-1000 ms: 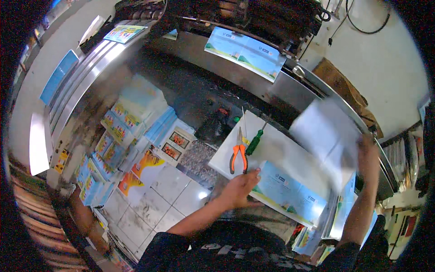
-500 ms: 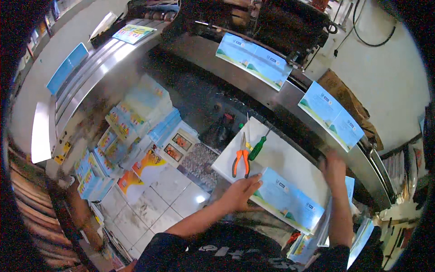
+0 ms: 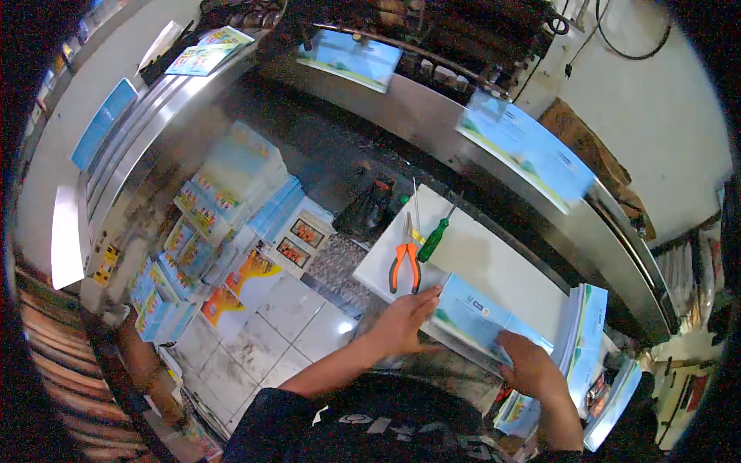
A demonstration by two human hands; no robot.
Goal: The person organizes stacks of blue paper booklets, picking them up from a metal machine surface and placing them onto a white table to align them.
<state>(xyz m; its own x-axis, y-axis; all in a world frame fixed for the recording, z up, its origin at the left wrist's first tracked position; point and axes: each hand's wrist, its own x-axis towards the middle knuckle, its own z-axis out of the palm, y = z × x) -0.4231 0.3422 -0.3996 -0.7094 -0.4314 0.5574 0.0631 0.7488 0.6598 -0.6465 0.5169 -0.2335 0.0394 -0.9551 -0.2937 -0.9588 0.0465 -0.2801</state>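
A pile of light-blue printed sheets (image 3: 472,310) lies along the near edge of a white tabletop (image 3: 513,282). My left hand (image 3: 401,322) touches the pile's left end, its fingers stretched along the corner and the thumb apart below. Over the pile's near right side my right hand (image 3: 531,369) is closed, fingers on top and thumb at the edge. Beyond the left hand lie orange-handled pliers (image 3: 405,258) and a green-handled screwdriver (image 3: 434,241). A standing bundle of blue printed sheets (image 3: 583,332) is just right of my right hand.
A metal machine rail (image 3: 432,116) curves across the far side, carrying a blue printed sheet (image 3: 525,147) and another printed sheet (image 3: 351,60). Stacks of colourful prints (image 3: 231,181) stand at the left. Tiled floor (image 3: 289,316) shows between them and my left arm.
My right hand has come down and leftward from the table's right side onto the pile. Sheets on the far rail have shifted left. The whole view has tilted slightly.
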